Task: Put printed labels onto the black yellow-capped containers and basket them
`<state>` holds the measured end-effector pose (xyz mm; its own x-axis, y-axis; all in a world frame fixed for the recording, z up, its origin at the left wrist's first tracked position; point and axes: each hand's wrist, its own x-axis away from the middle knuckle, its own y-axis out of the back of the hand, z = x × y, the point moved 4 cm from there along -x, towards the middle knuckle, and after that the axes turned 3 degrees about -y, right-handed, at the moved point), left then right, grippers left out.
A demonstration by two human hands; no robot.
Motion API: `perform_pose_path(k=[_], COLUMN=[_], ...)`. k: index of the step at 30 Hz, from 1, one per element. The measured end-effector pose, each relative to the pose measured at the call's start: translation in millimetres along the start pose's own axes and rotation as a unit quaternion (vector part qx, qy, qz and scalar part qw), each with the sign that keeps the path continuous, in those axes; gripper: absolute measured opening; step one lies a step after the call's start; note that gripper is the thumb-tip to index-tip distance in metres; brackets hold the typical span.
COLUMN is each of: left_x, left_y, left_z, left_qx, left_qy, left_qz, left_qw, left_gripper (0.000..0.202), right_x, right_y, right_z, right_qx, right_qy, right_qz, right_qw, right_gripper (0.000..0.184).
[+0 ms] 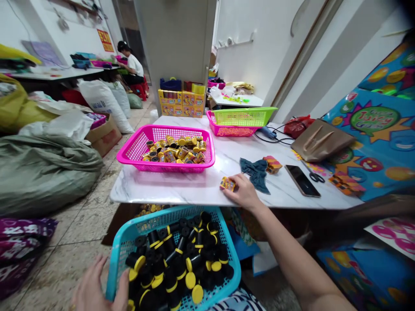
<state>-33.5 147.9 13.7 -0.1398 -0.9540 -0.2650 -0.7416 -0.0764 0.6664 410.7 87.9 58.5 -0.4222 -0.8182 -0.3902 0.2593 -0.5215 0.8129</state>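
Observation:
My left hand (pixel 94 288) rests with spread fingers on the near left corner of a blue basket (pixel 120 250) filled with several black spools with yellow caps (pixel 181 263). My right hand (pixel 241 192) reaches onto the white marble table (pixel 181 188), its fingers pinching a small yellow labelled spool (pixel 227 184) near the front edge. Farther back on the table a pink basket (pixel 136 149) holds several yellow labelled spools (pixel 175 151).
A teal cloth (pixel 257 172), phone (pixel 302 180), scissors (pixel 314 175), brown bag (pixel 320 140) and stacked green and pink baskets (pixel 241 117) lie on the table. Bulging sacks (pixel 42 170) crowd the floor at left. A person (pixel 131 65) sits at a far table.

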Motion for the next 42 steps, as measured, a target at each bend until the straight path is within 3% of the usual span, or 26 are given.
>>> perform_pose_path(k=[2,3,5,8,10,11,14,16,19,22,26,29,35,37,42], left_x=[3,4,5,6,6,5,4,5,10,13,11,10,11,14,23], left_y=[4.3,-0.4,-23.0,-68.4,-89.4,-95.0,-98.4,-96.6,-99.4,-103.4,-101.0,-99.9,-108.4,-111.0,-111.3], left_z=[-31,-45,-72,-99,-105,-107,-111,-114,-115,-112,-114,-117,-112,-111,-114], left_qx=[-0.025,0.006,0.129,0.322,0.384,0.401,0.42,0.429,0.453,0.466,0.44,0.435,0.48,0.477,0.438], left_qy=[-0.06,-0.05,0.002,0.098,0.142,0.148,0.125,0.108,0.13,0.165,0.147,0.141,0.204,0.206,0.183], left_qz=[-0.066,-0.044,0.072,0.246,0.28,0.273,0.239,0.238,0.285,0.304,0.302,0.331,0.346,0.349,0.331], left_qw=[0.996,0.998,0.989,0.909,0.868,0.862,0.866,0.865,0.835,0.815,0.833,0.826,0.78,0.78,0.815], left_gripper=[0.06,0.058,0.049,0.048,0.048,0.044,0.029,0.025,0.026,0.026,0.021,0.02,0.026,0.026,0.021], right_x=[19,30,50,76,90,96,108,111,113,112,114,116,127,132,137], right_y=[-2,-4,-10,-22,-28,-30,-34,-35,-37,-37,-35,-35,-51,-56,-56], right_z=[29,43,73,108,121,124,122,115,107,103,100,96,90,88,89], right_qx=[-0.078,-0.114,-0.165,-0.21,-0.236,-0.253,-0.35,-0.448,-0.553,-0.573,-0.576,-0.6,-0.673,-0.663,-0.617], right_qy=[0.044,0.065,0.105,0.147,0.144,0.135,0.053,-0.04,-0.157,-0.226,-0.253,-0.245,-0.269,-0.283,-0.286], right_qz=[-0.014,-0.013,0.015,0.072,0.098,0.11,0.165,0.204,0.243,0.257,0.264,0.287,0.383,0.396,0.373], right_qw=[0.996,0.991,0.98,0.964,0.956,0.952,0.921,0.869,0.781,0.745,0.731,0.705,0.572,0.569,0.631], right_gripper=[0.036,0.037,0.04,0.046,0.047,0.047,0.055,0.051,0.034,0.029,0.027,0.032,0.038,0.034,0.031])
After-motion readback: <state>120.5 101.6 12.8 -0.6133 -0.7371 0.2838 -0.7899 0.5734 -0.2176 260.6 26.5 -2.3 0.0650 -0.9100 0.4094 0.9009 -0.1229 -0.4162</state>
